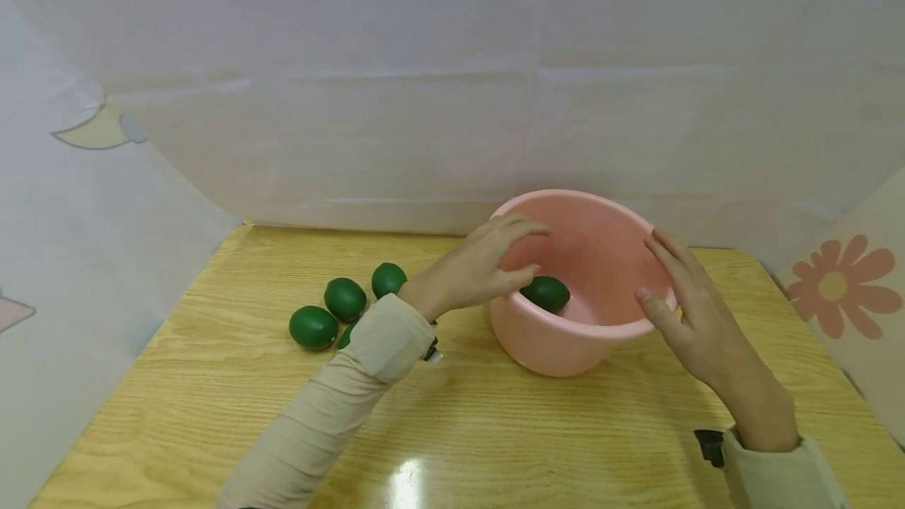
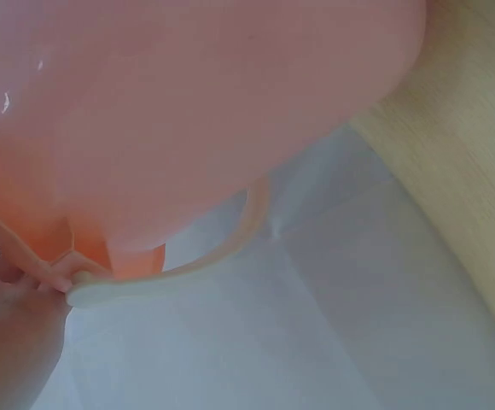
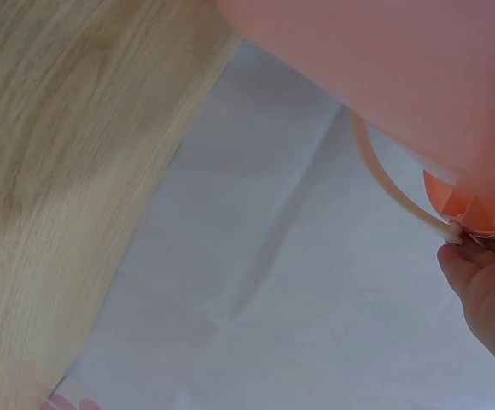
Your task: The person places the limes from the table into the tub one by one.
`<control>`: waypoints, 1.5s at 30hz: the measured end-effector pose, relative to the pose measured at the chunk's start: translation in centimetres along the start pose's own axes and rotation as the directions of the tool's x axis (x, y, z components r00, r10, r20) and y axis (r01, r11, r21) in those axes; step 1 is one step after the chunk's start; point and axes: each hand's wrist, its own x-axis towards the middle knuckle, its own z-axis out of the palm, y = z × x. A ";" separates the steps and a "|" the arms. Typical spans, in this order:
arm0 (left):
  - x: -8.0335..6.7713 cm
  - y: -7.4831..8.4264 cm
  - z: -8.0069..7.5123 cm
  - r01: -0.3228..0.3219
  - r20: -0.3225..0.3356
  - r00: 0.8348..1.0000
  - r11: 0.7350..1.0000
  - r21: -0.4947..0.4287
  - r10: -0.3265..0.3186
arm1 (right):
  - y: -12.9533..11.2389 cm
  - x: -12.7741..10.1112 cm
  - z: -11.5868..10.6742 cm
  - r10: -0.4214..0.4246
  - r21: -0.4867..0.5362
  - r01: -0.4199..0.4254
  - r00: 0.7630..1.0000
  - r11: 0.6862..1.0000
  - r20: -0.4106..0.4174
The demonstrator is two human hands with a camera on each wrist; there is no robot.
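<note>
A pink plastic basin [image 1: 566,348] stands on the wooden table, right of centre. One dark green oval fruit [image 1: 547,293] lies inside it near the left wall. My left hand [image 1: 530,251] reaches over the basin's left rim with relaxed, spread fingers; its thumb is just beside the fruit and nothing is gripped. My right hand [image 1: 661,273] rests on the right rim with straight fingers, thumb against the outside. The left wrist view shows the basin wall [image 2: 188,111] from below, fingers [image 2: 8,333] at its rim. The right wrist view shows the basin [image 3: 418,68] with my hand [image 3: 486,290] under the rim.
Three green fruits [image 1: 313,327] [image 1: 345,298] [image 1: 388,279] lie on the table [image 1: 212,415] to the left of the basin; another is partly hidden behind my left sleeve [image 1: 344,336]. White cloth walls close in the back and sides.
</note>
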 end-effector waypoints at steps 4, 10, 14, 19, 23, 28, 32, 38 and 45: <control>-0.3 -0.1 0.1 -0.025 -0.044 0.999 0.999 0.025 0.026 | 0.0 0.0 0.0 0.005 -0.002 -0.005 1.000 1.000 -0.001; -1.2 -0.2 -0.3 -0.008 -0.074 0.997 1.000 0.011 0.009 | 0.0 0.0 0.0 0.007 -0.003 -0.007 1.000 1.000 -0.002; -1.8 -0.4 -0.7 0.015 -0.079 0.997 1.000 -0.004 -0.015 | -0.1 0.0 0.0 0.008 -0.006 -0.008 1.000 1.000 -0.002; -2.5 -0.7 -1.4 -0.001 -0.122 0.992 0.999 0.049 0.007 | 0.0 0.1 0.0 0.005 -0.004 -0.006 1.000 1.000 -0.004; -3.3 -1.0 -1.8 -0.004 -0.144 0.989 0.998 0.066 0.014 | 0.0 0.1 0.1 0.003 -0.006 -0.004 1.000 1.000 -0.006; -4.2 -1.4 -1.9 -0.004 -0.156 0.988 0.998 0.064 0.014 | 0.1 0.2 0.1 0.003 -0.007 -0.003 1.000 1.000 -0.001; -4.7 -1.6 -2.0 -0.003 -0.162 0.987 0.998 0.061 0.013 | 0.1 0.3 0.1 0.003 -0.009 -0.003 1.000 1.000 0.004; -5.5 -2.1 -2.0 -0.008 -0.165 0.986 0.999 0.053 0.017 | 0.2 0.4 0.0 0.001 -0.011 -0.001 1.000 1.000 0.004; -6.2 -2.6 -2.0 0.001 -0.163 0.987 0.997 0.072 0.011 | 0.2 0.4 0.0 0.002 -0.013 -0.002 1.000 1.000 0.003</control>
